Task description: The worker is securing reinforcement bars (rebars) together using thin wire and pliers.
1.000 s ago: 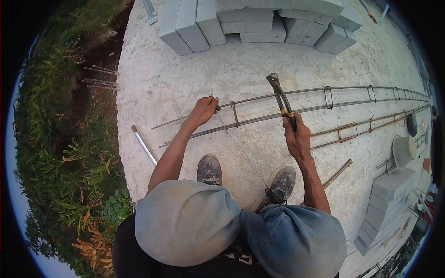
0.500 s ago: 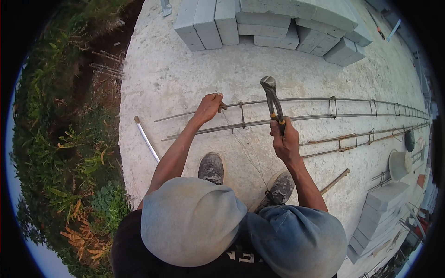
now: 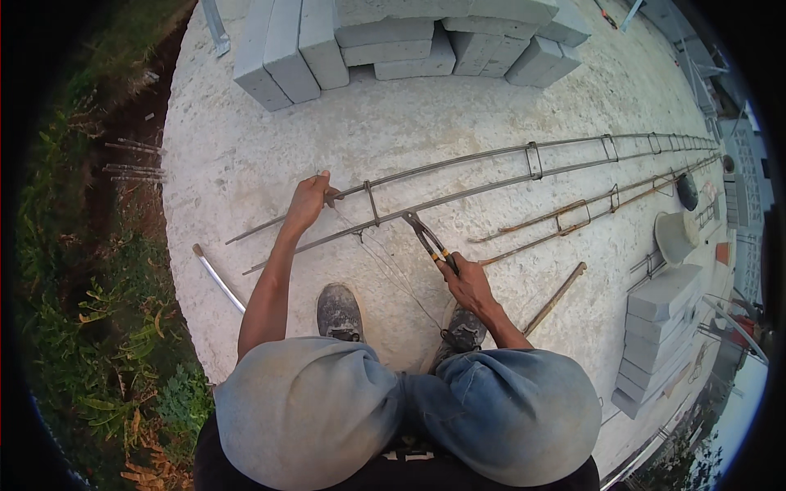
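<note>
A long cage of steel bars (image 3: pixel 491 168) with square stirrups lies across the concrete slab (image 3: pixel 385 123). My left hand (image 3: pixel 309 200) grips the near end of its upper bar, beside a stirrup (image 3: pixel 371 204). My right hand (image 3: pixel 463 278) holds pincers (image 3: pixel 426 237) with yellow-banded handles, their jaws down against the lower bar just right of that stirrup. Thin tie wire (image 3: pixel 393 274) trails from the bars toward my feet. My two shoes and bent knees fill the lower middle.
Grey concrete blocks (image 3: pixel 393 41) are stacked at the top, more blocks (image 3: pixel 663 311) at the right. A second rusty bar cage (image 3: pixel 573 221), a wooden handle (image 3: pixel 557 299), a bucket (image 3: pixel 675 237) and a white pipe (image 3: pixel 217 278) lie around. Grass and a dirt trench border the slab's left edge.
My right hand has brought the pincers down from above the cage to the lower bar near the stirrup. My left hand has stayed on the bar end.
</note>
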